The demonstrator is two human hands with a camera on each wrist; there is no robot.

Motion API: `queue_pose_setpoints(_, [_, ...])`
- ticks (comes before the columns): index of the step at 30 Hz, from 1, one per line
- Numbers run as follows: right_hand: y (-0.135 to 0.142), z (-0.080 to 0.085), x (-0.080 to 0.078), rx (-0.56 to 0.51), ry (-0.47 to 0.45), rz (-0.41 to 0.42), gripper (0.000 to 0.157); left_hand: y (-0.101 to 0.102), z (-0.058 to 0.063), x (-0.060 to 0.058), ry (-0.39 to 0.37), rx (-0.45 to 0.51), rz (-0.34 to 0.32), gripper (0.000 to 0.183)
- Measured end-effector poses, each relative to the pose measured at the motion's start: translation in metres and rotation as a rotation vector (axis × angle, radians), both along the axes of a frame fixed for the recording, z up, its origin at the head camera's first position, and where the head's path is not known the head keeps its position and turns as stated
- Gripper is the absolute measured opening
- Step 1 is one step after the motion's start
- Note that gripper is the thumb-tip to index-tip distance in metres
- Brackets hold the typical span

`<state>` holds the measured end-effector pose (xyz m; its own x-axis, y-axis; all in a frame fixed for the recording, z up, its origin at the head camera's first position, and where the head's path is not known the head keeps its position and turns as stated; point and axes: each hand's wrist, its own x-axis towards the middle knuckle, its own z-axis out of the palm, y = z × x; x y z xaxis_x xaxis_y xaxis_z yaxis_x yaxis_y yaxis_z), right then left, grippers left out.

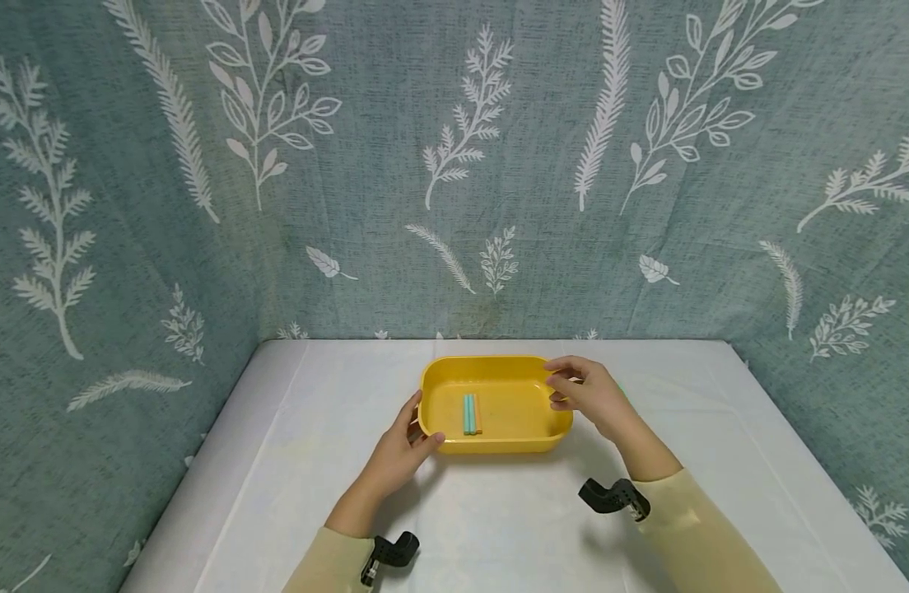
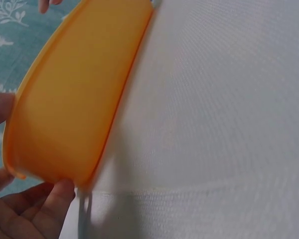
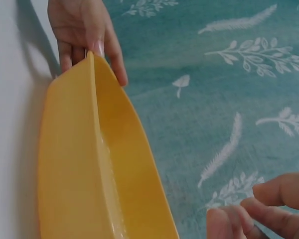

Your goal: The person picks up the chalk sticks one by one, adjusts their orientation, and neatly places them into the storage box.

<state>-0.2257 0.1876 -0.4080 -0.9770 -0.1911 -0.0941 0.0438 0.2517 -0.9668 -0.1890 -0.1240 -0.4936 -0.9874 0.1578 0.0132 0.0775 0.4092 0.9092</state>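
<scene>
A yellow plastic tray [image 1: 508,445] with rounded corners sits on the white table. Its left end is gripped by my left hand [image 1: 395,453], the thumb over the front rim and the fingers along the side. The left wrist view shows fingertips [image 2: 65,188] against the tray's outer wall. Inside the tray, left of centre, lie two teal sticks [image 1: 469,414] and one orange stick [image 1: 477,414], side by side like chalk. My right hand [image 1: 589,397] is over the tray's right end, fingers loosely bent, with nothing seen between them.
A white cloth [image 1: 336,395] covers the table. Teal leaf-patterned fabric [image 1: 454,181] walls the back and both sides. A small green sliver [image 1: 623,394] shows just behind my right hand, mostly hidden. Black camera mounts [image 1: 613,497] stick out from both wrists.
</scene>
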Motion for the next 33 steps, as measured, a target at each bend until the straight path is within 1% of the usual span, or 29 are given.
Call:
queue_pose_setpoints(6, [0.014, -0.002, 0.003, 0.067, 0.027, -0.041, 0.035, 0.002, -0.001, -0.001, -0.003, 0.006, 0.001, 0.082])
queue_pose_setpoints(13, [0.033, -0.006, 0.005, 0.098, 0.062, -0.092, 0.033, 0.004, -0.001, -0.002, -0.003, -0.007, 0.011, 0.083])
queue_pose_setpoints(19, [0.051, -0.011, 0.007, 0.112, 0.090, -0.119, 0.036, 0.004, -0.001, -0.002, -0.005, -0.012, 0.010, 0.084])
queue_pose_setpoints(24, [0.066, -0.018, 0.002, 0.107, 0.092, -0.138, 0.037, 0.002, -0.001, -0.002, -0.010, -0.003, 0.013, 0.084])
queue_pose_setpoints(27, [0.074, -0.023, -0.002, 0.097, 0.097, -0.164, 0.037, 0.001, -0.001, -0.002, -0.011, 0.000, 0.018, 0.084])
queue_pose_setpoints(33, [0.089, -0.036, -0.006, 0.115, 0.081, -0.218, 0.037, 0.001, -0.003, -0.002, -0.015, -0.010, 0.026, 0.084])
